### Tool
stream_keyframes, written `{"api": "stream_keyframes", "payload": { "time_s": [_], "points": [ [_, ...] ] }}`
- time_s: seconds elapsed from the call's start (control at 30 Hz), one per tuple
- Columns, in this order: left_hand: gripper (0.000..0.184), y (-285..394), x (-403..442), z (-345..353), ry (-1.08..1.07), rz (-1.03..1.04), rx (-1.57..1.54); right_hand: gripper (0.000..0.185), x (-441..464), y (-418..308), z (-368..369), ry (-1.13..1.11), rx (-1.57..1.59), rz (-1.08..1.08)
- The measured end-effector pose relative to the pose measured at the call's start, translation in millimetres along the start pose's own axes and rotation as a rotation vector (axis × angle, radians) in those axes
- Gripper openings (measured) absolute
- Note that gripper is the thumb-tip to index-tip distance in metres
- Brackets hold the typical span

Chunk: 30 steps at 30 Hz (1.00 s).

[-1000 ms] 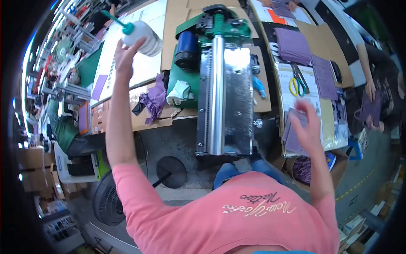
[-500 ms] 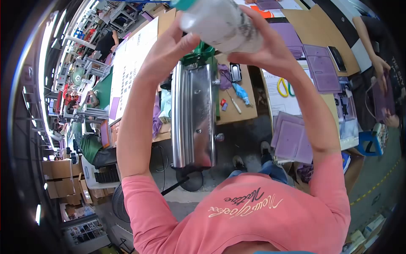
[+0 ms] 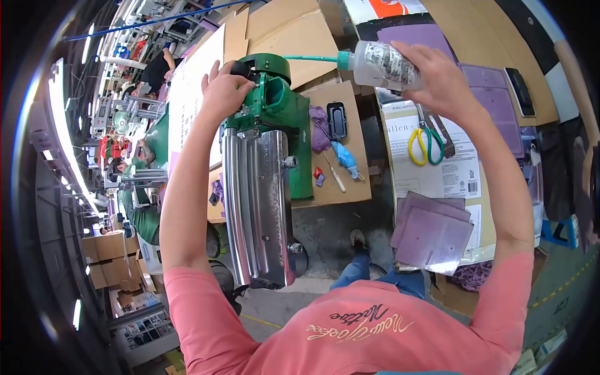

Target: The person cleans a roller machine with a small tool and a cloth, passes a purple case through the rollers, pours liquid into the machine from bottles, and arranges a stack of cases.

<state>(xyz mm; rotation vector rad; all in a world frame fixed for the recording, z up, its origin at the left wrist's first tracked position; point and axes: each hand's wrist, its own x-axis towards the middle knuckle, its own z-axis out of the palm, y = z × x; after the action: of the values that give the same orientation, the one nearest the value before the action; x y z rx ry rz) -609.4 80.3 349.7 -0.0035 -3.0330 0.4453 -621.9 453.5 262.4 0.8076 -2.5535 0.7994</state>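
Observation:
My right hand is closed around a translucent squeeze bottle, tilted onto its side. Its long thin green nozzle points left, with the tip at or close to the round green wheel of a green machine. My left hand is at the machine's far left, its fingers around a black knob; part of the grip is hidden. A long shiny metal trough extends from the machine toward me.
Right of the machine lie a black tray, a blue-wrapped item and a white-handled tool. Scissors and purple sheets lie on the right table, beside a phone. A co-worker's arm shows at far right.
Both hands were together on the bottle close to the camera. My left hand has gone to the machine's knob; my right hand has the bottle lower, its green nozzle at the wheel.

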Motion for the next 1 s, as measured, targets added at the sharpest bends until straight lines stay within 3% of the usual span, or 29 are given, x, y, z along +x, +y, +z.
{"api": "stream_keyframes", "payload": {
  "time_s": [0.4,0.47,0.5,0.57,0.63,0.67,0.73,1.0],
  "points": [
    [0.016,16.7,6.6,-19.3,-0.036,0.023,0.085,0.061,65.9,-21.5,3.9,-0.055,-0.471,-0.279],
    [0.016,13.7,4.8,-16.6,-0.035,0.028,0.082,0.042,74.9,-45.4,-11.1,0.133,-0.486,-0.47],
    [0.016,11.0,4.5,-15.0,-0.029,0.033,0.077,0.042,77.4,-43.9,-21.0,0.131,-0.485,-0.467],
    [0.016,8.6,5.9,-13.3,-0.014,0.045,0.07,0.083,84.6,-39.1,-42.9,-0.739,-0.332,-0.068],
    [0.016,10.4,7.9,-13.7,-0.014,0.05,0.069,0.087,123.3,-60.2,-56.2,-1.022,-0.405,-0.033],
    [0.015,10.8,7.9,-14.0,-0.016,0.049,0.067,0.087,122.2,-72.4,-36.6,-1.021,-0.404,-0.032],
    [0.015,10.1,7.4,-13.6,-0.024,0.041,0.063,0.032,104.0,-95.2,15.5,0.076,-0.764,-0.51],
    [0.013,7.4,10.5,-11.7,-0.05,0.034,0.032,0.023,101.1,-108.1,13.5,0.104,-0.808,-0.557]
  ]
}}
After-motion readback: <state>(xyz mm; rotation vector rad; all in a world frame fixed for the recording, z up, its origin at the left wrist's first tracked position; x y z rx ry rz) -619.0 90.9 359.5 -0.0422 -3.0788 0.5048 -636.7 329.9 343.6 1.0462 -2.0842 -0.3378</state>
